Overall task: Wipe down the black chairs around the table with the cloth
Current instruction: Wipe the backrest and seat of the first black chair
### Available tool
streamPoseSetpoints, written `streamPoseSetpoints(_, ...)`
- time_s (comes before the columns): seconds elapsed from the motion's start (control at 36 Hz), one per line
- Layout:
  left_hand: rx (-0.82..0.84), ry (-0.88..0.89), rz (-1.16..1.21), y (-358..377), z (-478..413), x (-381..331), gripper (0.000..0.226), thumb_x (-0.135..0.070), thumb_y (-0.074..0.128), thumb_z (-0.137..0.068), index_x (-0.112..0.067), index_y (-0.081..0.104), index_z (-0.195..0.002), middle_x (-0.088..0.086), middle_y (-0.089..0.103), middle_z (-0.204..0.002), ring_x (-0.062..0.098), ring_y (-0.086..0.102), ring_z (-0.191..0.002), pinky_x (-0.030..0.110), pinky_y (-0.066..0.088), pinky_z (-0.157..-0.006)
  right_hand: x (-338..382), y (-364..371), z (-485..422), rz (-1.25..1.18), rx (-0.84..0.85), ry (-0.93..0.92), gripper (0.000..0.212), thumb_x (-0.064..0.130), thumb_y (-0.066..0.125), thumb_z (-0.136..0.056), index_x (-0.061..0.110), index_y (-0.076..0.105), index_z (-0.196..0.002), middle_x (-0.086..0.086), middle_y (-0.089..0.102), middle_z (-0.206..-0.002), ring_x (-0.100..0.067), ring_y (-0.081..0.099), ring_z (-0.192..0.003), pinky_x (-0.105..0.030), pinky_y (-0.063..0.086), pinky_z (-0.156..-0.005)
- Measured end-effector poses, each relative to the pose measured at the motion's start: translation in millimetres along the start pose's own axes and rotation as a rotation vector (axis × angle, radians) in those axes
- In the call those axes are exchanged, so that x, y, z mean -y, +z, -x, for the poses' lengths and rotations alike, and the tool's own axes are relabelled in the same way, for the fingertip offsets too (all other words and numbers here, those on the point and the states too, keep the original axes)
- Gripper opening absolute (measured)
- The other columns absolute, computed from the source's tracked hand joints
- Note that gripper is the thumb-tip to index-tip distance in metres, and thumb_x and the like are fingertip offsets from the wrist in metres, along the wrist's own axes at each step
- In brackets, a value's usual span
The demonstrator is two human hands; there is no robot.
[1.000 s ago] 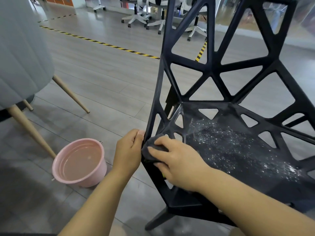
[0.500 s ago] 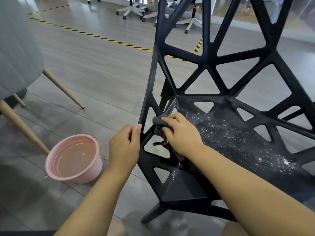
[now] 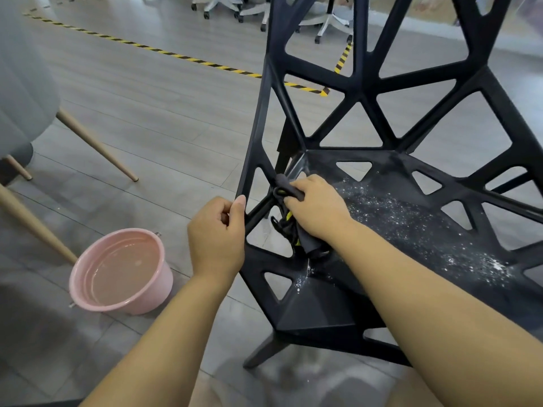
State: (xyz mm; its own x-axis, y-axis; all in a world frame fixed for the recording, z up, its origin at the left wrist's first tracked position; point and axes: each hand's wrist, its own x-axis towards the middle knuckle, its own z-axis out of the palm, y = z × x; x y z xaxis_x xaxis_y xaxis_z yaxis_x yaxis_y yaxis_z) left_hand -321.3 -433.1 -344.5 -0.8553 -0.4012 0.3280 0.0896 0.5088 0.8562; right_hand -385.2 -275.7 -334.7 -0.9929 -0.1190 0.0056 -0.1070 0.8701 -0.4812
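A black plastic chair [image 3: 361, 92] with triangular cut-outs fills the right half of the head view. White specks are scattered over its seat. My right hand [image 3: 316, 208] grips a dark grey cloth [image 3: 286, 183] against a strut at the seat's left edge; part of the cloth with black and yellow trim hangs down under the hand. My left hand [image 3: 217, 230] grips the chair's left frame edge, thumb on the rim, just left of the cloth.
A pink basin [image 3: 88, 279] holding water stands on the grey floor to the left of the chair. A grey upholstered chair [image 3: 23, 92] with slanted wooden legs is at far left. White office chairs [image 3: 223, 4] and yellow-black floor tape [image 3: 164, 52] lie beyond.
My right hand has carried the cloth up along the seat's left edge, from the front corner towards the backrest. My left hand has stayed on the frame edge. The camera moved slightly closer.
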Motion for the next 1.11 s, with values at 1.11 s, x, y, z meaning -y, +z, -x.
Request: streamPoseSetpoints(1.11, 0.207, -0.024, 0.077, -8, -21, 13, 0.014, -0.031, 0.059, -0.09, -0.025, 0.064, -0.077, 0.003, 0.061, -0.077, 0.018, 0.057, -0.072, 0.036, 0.052, -0.067, 7, -3, 114, 0.119, -0.001, -0.415, 0.034, 0.036, 0.048, -0.078, 0.029, 0.072, -0.101, 0.001, 0.059, -0.108, -0.025, 0.063, -0.077, -0.036, 0.054, -0.051)
